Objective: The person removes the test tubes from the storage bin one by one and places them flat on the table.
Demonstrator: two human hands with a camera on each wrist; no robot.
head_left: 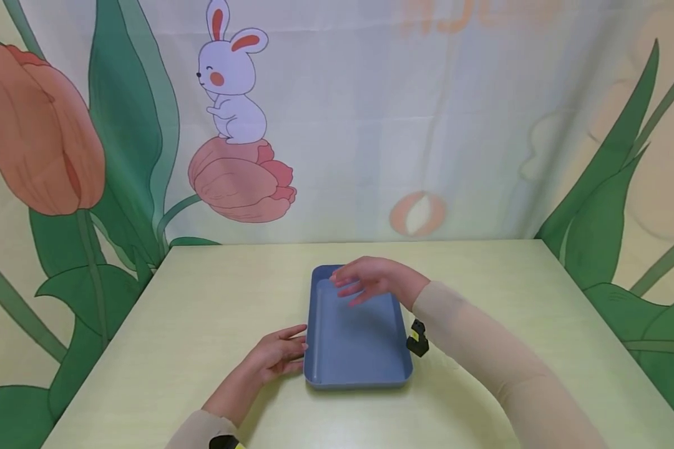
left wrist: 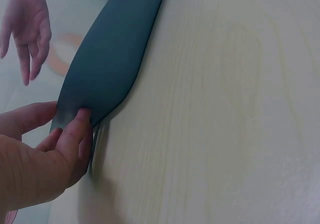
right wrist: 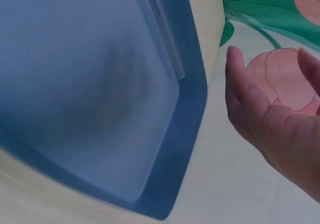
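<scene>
A blue rectangular tray (head_left: 365, 349) with low walls lies on the table. My left hand (head_left: 281, 354) is beside its left wall, fingertips touching the outside, as the left wrist view also shows, with the wall (left wrist: 107, 49) next to the fingers. Above the tray's far end hovers my right hand (head_left: 366, 279), its fingers loosely spread and holding nothing. Along the tray's left inner side runs a narrow, shiny, see-through strip (right wrist: 167, 39); whether it is a separate rod or part of the tray, I cannot tell.
The pale wooden table (head_left: 224, 293) extends around the tray. Behind it hangs a printed cloth (head_left: 342, 125) with a rabbit, tulips and leaves. A black wrist-camera mount (head_left: 418, 338) sits by the right sleeve, close to the tray's right wall.
</scene>
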